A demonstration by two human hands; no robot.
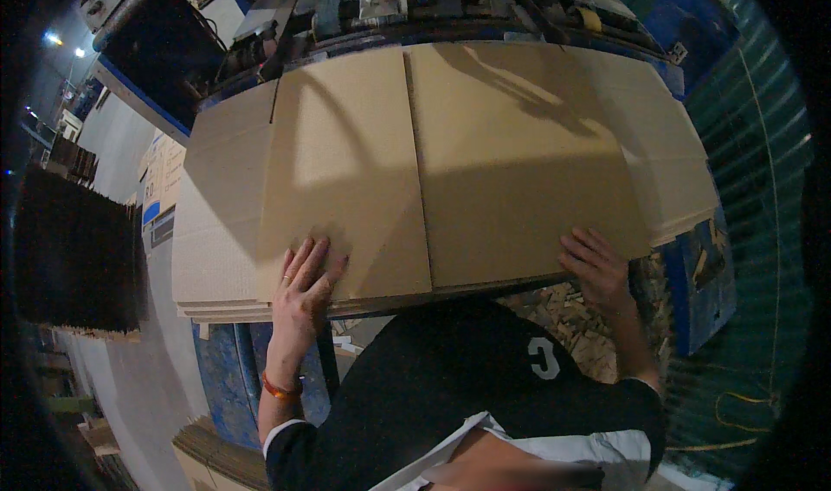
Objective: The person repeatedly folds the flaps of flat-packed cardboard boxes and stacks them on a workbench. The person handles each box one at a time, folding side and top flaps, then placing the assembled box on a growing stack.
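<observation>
A stack of flat brown cardboard sheets [511, 171] lies in front of me, with slots cut between its panels. My left hand [305, 288] rests on the top sheet near its close edge, left of the middle slot; its fingers are spread and it grips nothing. On the right, my right hand [597, 270] lies over the near edge of the same sheet, fingers stretched out on top. Its thumb is hard to make out. Several sheet edges show one below another along the near side.
Beyond the sheets stands a machine [433, 11] with rollers and a blue frame [143, 76]. Cardboard scraps [554, 318] lie below at the right. A dark stack of sheets [78, 249] stands at the left, and another cardboard stack [221, 456] is lower down. Green corrugated sheeting [744, 257] bounds the right.
</observation>
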